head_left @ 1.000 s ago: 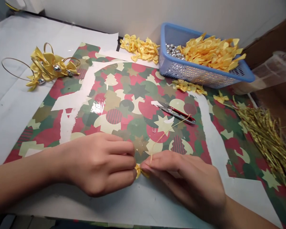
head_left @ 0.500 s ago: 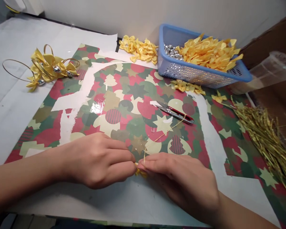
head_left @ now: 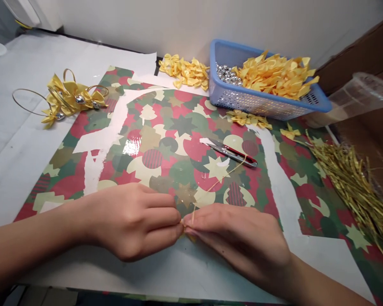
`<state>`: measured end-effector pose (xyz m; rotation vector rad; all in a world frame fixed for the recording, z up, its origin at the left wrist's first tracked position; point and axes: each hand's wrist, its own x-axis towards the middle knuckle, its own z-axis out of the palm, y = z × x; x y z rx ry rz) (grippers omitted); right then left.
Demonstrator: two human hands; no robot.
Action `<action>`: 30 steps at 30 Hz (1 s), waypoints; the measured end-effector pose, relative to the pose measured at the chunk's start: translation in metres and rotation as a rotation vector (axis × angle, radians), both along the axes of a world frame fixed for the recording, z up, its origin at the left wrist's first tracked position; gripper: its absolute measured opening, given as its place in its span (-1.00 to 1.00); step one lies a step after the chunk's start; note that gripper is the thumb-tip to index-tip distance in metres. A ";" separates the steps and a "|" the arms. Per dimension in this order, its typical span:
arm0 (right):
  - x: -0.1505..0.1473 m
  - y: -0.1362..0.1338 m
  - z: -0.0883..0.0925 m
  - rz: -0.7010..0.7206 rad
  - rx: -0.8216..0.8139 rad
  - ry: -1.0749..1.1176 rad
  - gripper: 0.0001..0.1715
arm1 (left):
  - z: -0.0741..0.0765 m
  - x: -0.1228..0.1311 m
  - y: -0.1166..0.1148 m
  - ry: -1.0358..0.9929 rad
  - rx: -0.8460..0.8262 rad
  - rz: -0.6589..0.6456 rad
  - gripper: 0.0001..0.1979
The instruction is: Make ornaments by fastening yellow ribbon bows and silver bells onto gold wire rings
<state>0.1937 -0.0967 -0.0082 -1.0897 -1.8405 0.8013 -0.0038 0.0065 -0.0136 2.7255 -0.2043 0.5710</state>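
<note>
My left hand [head_left: 143, 221] and my right hand [head_left: 239, 233] meet fingertip to fingertip near the front of the table. Between them they pinch a small yellow bow [head_left: 187, 234], mostly hidden by the fingers. A thin gold strand [head_left: 217, 182] runs from my right fingertips up to the red-handled thread snips [head_left: 232, 153], which lie on the patterned paper. At the back left sits a cluster of yellow bows with silver bells and gold wire loops [head_left: 68, 97].
A blue basket [head_left: 268, 100] at the back holds yellow bows and silver bells. Loose yellow bows [head_left: 185, 71] lie beside it. Gold twist stems [head_left: 351, 187] are bunched on the right, below a clear plastic cup [head_left: 357, 100].
The camera view has shifted slightly. Both hands remain together at the bow, with the fingertips pressed a little closer and less of the bow showing.
</note>
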 end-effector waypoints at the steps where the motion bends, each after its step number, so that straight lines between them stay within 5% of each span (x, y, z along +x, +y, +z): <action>1: 0.000 0.000 0.001 0.000 -0.037 0.001 -0.82 | 0.001 0.000 -0.001 -0.005 0.037 -0.006 -0.62; 12: -0.005 -0.006 -0.008 -0.100 -0.288 0.160 -0.91 | 0.014 0.003 -0.004 0.070 0.131 -0.030 -0.60; 23: -0.009 -0.007 -0.012 -0.115 -0.162 0.211 -0.83 | 0.012 0.002 -0.005 0.040 0.141 -0.018 -0.63; 30: -0.009 -0.004 -0.007 -0.104 -0.251 0.186 -0.90 | 0.013 0.002 -0.006 0.054 0.178 -0.017 -0.64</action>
